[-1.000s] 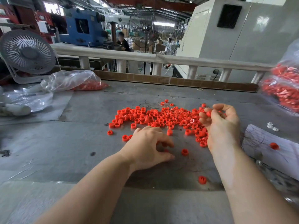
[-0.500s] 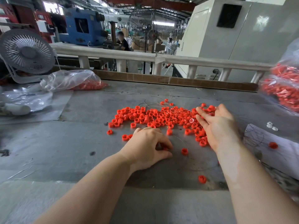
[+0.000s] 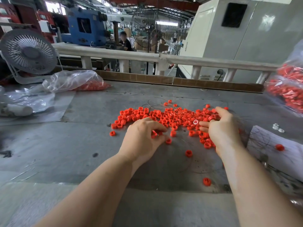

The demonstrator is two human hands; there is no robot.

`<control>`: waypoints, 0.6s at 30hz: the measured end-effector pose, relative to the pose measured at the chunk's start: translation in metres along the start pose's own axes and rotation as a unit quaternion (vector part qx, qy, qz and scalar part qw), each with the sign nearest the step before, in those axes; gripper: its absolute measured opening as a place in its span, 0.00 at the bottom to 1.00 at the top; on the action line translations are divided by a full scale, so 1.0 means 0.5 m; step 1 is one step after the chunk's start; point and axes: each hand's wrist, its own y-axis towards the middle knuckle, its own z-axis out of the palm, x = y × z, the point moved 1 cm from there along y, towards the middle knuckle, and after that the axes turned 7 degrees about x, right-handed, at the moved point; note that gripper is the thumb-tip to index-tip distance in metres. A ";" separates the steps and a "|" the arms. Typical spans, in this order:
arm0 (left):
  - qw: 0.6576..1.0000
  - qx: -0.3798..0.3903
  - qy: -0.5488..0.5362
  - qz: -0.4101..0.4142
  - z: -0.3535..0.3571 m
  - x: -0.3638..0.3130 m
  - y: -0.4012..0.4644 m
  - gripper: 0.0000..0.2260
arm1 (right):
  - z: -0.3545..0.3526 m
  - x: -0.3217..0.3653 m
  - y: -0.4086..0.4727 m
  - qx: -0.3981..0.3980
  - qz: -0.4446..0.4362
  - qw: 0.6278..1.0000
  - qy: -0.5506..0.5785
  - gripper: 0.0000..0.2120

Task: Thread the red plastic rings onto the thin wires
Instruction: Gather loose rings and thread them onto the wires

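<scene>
Red plastic rings (image 3: 165, 115) lie heaped mid-surface (image 3: 68, 149), thin wires (image 3: 157, 104) tangled among them. The left hand (image 3: 142, 138) rests at the heap's near edge, its grip curled, pinching a ring. The right hand (image 3: 221, 128), at the heap's right side, curls its grip round a ring (image 3: 211, 118).

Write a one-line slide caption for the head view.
Both hands work a pile of red rings on a grey table: left hand pinches rings, right hand gathers more.
</scene>
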 end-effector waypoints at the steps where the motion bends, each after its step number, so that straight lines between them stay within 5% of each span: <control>1: 1.000 -0.015 -0.008 -0.009 -0.001 0.003 0.002 0.06 | -0.001 0.000 -0.001 -0.011 -0.032 0.997 -0.062 0.26; 6: 0.998 -0.031 -0.018 -0.043 -0.001 0.014 0.006 0.07 | 0.010 0.021 -0.036 0.037 -0.181 0.955 -0.230 0.09; 13: 0.998 -0.031 -0.015 -0.045 -0.001 0.012 0.005 0.06 | 0.016 0.025 -0.063 0.203 -0.082 0.879 -0.424 0.13; 18: 0.999 -0.029 -0.016 -0.040 0.000 0.011 0.005 0.06 | 0.024 0.019 -0.066 0.233 -0.087 0.863 -0.439 0.08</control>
